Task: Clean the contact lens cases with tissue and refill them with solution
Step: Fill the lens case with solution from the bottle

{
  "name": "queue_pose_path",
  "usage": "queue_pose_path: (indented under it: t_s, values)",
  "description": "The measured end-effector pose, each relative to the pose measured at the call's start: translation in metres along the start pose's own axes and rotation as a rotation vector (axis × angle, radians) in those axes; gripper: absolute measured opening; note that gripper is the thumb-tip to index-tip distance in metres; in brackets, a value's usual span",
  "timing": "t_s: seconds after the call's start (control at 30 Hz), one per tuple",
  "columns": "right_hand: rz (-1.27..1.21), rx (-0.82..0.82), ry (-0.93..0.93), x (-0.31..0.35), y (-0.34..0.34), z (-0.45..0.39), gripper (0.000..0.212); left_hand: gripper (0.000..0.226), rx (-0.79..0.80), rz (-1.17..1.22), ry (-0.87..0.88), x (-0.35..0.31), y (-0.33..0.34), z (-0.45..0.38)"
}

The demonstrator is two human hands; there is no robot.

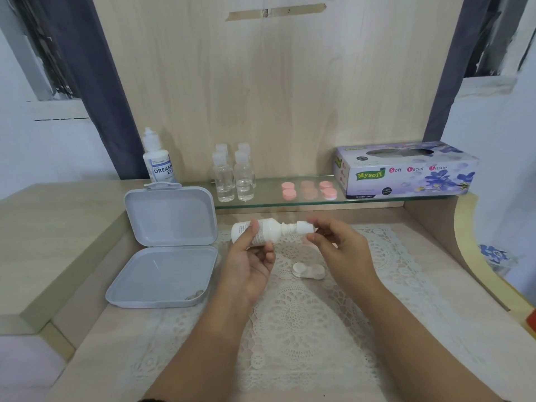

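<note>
My left hand (pixel 251 264) grips a white solution bottle (pixel 266 232), held sideways above the lace mat with its neck pointing right. My right hand (pixel 338 243) pinches the bottle's white cap (pixel 304 227) at the neck; whether the cap still sits on the threads is hard to tell. A white contact lens case (pixel 308 270) lies on the lace mat (pixel 290 314) just below both hands, with no lids on it that I can see. Pink lens case caps (pixel 309 190) sit on the glass shelf (pixel 261 203). The tissue box (pixel 406 172) stands at the shelf's right end.
An open grey plastic box (pixel 165 256) lies left of the mat. A second, larger solution bottle (pixel 159 162) stands at the back left. Several small clear bottles (pixel 233 178) stand on the glass shelf. Raised wooden ledges border the desk on both sides.
</note>
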State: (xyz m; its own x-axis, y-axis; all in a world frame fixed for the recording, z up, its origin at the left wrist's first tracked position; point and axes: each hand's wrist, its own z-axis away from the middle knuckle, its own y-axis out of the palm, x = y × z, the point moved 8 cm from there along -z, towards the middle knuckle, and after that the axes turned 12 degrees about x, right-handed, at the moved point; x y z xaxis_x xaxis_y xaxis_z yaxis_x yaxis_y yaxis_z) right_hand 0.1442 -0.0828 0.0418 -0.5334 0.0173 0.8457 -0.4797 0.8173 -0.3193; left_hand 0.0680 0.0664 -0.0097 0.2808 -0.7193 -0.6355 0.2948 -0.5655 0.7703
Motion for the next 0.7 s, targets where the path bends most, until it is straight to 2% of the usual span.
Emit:
queue_pose_path:
  t_s: [0.23,0.43,0.57,0.67,0.7]
  values:
    - [-0.055,0.002,-0.084,0.004,0.0,0.0,0.052,0.053,-0.005,0.01,-0.003,0.001,-0.001,0.0]
    - [-0.029,0.014,-0.115,0.004,0.001,0.0,0.051,0.065,0.01,-0.005,-0.004,0.001,0.001,0.001]
    - [0.004,0.036,-0.08,0.002,0.003,-0.001,0.037,0.062,0.035,-0.024,-0.003,0.002,0.003,0.001]
    - [0.033,0.043,0.019,-0.002,0.003,-0.001,0.013,0.053,0.061,-0.055,-0.007,0.002,0.008,0.001]
    - [0.041,0.032,0.047,-0.004,0.002,0.0,0.014,0.051,0.066,-0.059,-0.009,0.003,0.009,0.002]
